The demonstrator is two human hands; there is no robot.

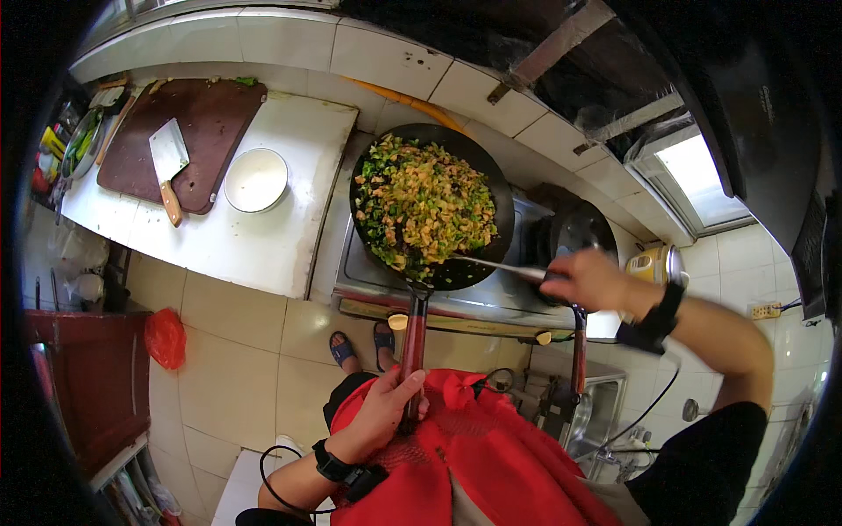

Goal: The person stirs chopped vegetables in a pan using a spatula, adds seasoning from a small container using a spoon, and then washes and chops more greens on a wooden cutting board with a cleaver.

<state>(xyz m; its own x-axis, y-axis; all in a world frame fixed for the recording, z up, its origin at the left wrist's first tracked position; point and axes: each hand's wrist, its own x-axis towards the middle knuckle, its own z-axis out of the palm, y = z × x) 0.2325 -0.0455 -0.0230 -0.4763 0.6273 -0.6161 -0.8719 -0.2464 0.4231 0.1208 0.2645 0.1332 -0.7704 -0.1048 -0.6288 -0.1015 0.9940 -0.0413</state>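
Note:
My left hand (392, 407) is closed around the reddish-brown wooden handle of a black wok (502, 188) on the stove. Chopped green and light-brown food (425, 197) fills much of the wok, heaped to its left side. In my right hand (589, 280) is the dark grip of a metal-shafted spatula (491, 263). Its shaft reaches over the wok's right rim, and its head is hidden in the food. A second dark pan (586, 232) sits on the right burner, beneath and behind my right hand, with its handle pointing toward me.
Left of the stove, a white counter (294, 131) bears a brown cutting board (215, 110), a cleaver (168, 153) and a white bowl (256, 180). A yellow-labelled can (651, 265) stands right of the stove. A sink (605, 403) lies at lower right; a range hood (772, 131) overhangs the upper right.

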